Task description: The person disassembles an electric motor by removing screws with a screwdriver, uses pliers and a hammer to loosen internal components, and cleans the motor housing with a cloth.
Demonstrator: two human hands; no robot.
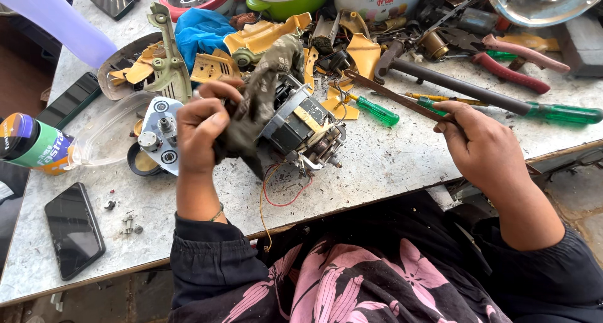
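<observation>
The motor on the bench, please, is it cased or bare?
Bare: the motor shows its metal core and loose wires, with a rag draped on it.

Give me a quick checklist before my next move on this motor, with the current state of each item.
1. Left hand grips the dark rag on the motor: ok.
2. Right hand holds the thin metal tool: ok.
3. Tool tip touching the motor: not ok, it ends short of it.
4. Motor resting on the table: ok.
5. Red wire clear of both hands: ok.
6. Wire ends connected: cannot tell.
</observation>
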